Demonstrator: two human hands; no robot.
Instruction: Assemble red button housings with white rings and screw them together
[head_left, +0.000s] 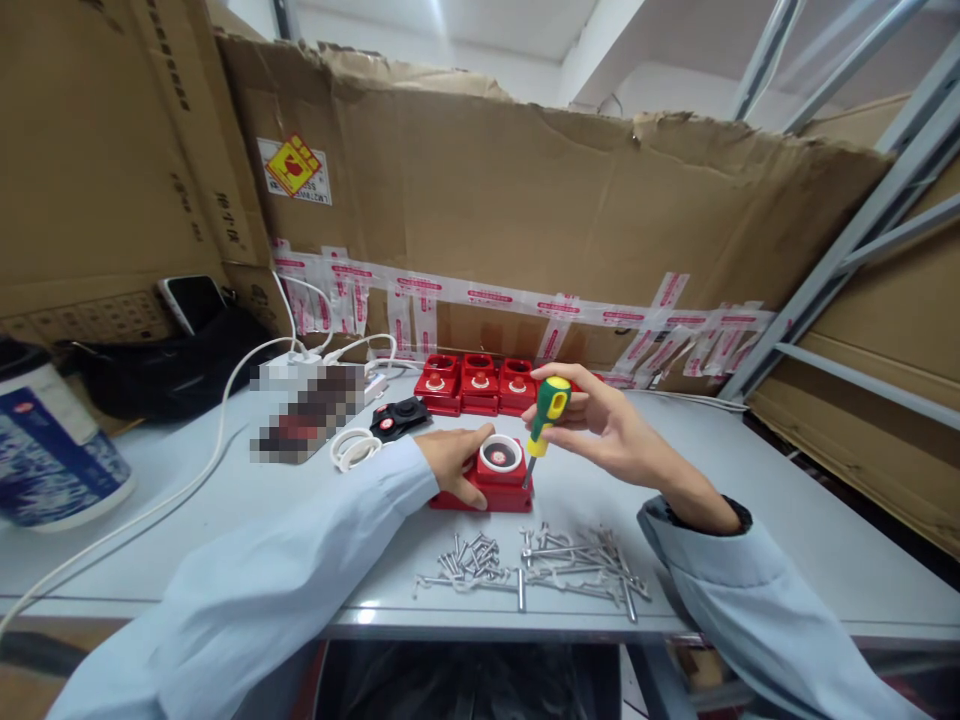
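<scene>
My left hand [459,462] grips the left side of a red box [491,495], its thumb on the near face. On top of the box sits a white ring [501,453] around a black disc with a red-and-white centre label. My right hand [592,425] is closed around the green and yellow handle of a screwdriver [550,412]. The screwdriver is nearly upright, its tip at the box's right front corner; whether it sits in a screw cannot be made out. In front of the box lie a pile of screws [474,556] and a heap of metal rods and fittings [577,555].
Several similar red units [478,383] stand in a row behind. Black parts [397,418] and white rings [355,450] lie to the left, near a power strip [292,366] with white cables. A large cup [56,440] stands far left. Cardboard [525,200] walls the back.
</scene>
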